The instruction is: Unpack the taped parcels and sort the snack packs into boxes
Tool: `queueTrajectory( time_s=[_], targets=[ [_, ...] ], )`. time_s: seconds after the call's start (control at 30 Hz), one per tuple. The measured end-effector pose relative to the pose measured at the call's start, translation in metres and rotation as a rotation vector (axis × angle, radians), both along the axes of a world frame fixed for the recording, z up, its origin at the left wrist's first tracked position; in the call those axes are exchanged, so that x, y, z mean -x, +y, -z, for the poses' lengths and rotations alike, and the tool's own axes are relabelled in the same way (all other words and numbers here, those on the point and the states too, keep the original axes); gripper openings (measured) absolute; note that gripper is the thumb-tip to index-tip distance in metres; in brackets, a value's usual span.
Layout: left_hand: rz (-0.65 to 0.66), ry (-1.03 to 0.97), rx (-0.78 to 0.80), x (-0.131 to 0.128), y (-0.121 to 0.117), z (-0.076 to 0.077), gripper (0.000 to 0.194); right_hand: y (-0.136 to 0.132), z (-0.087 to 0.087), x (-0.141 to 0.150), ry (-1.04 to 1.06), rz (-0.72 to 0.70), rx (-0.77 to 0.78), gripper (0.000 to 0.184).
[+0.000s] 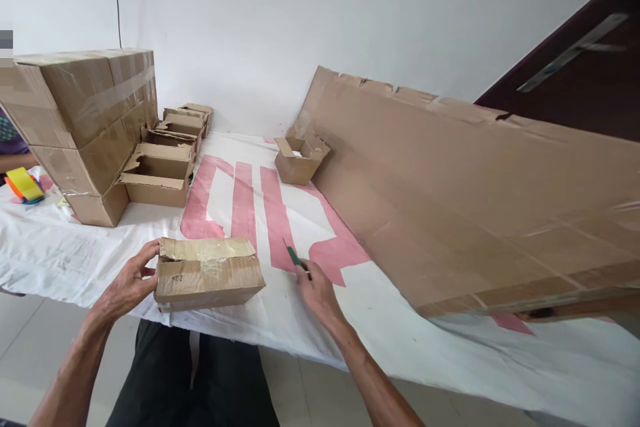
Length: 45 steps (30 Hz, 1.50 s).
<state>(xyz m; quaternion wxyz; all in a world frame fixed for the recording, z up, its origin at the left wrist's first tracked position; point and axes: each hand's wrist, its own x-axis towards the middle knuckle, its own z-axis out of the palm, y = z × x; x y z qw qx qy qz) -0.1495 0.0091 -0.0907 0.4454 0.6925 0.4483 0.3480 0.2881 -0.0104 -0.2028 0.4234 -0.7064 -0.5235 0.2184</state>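
A taped cardboard box (210,280) lies near the front edge of the cloth-covered table. Its top has a yellowish tape strip, and a gap runs along part of the top flap. My left hand (133,280) grips the box's left end, thumb and fingers closed on its corner. To the right of the box and apart from it, my right hand (317,290) is closed around a green box cutter (295,257). The cutter's thin blade points away from me, up and to the left, over the pink print on the cloth.
Stacked taped boxes (95,120) stand at the left, with several open-topped boxes (157,190) beside them. A small open box (300,160) sits farther back. A large cardboard sheet (450,207) leans along the right. Colourful tape rolls (24,185) lie far left, near a person's arm (17,161).
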Motion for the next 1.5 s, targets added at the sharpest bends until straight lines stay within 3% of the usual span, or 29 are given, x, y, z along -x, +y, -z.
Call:
queueTrajectory(
  time_s=[0.1, 0.17, 0.3, 0.43, 0.63, 0.93, 1.23, 1.5],
  targets=[
    [-0.007, -0.004, -0.006, 0.001, 0.0, 0.002, 0.054, 0.003, -0.044, 0.014, 0.443, -0.123, -0.005, 0.056],
    [-0.012, -0.018, -0.011, 0.0, 0.0, 0.002, 0.053, 0.001, -0.08, 0.027, 0.522, -0.268, -0.003, 0.058],
    [-0.01, -0.03, -0.011, -0.001, -0.003, 0.002, 0.053, -0.004, -0.143, 0.063, 0.337, -0.614, 0.086, 0.046],
    [-0.018, -0.022, -0.008, -0.001, -0.006, 0.004, 0.053, 0.0, -0.175, 0.097, 0.079, -0.81, 0.02, 0.026],
    [0.003, -0.043, -0.014, -0.003, -0.009, 0.006, 0.049, 0.016, -0.188, 0.122, -0.016, -0.898, -0.011, 0.025],
    [-0.006, -0.031, -0.052, -0.004, -0.01, 0.006, 0.049, 0.025, -0.196, 0.133, -0.124, -0.953, 0.005, 0.025],
    [0.012, -0.016, -0.06, -0.003, -0.008, 0.007, 0.048, 0.036, -0.209, 0.146, -0.431, -0.986, -0.051, 0.022],
    [-0.05, 0.069, -0.108, 0.003, 0.0, 0.014, 0.053, 0.056, -0.22, 0.142, -0.681, -1.014, -0.133, 0.041]
  ],
)
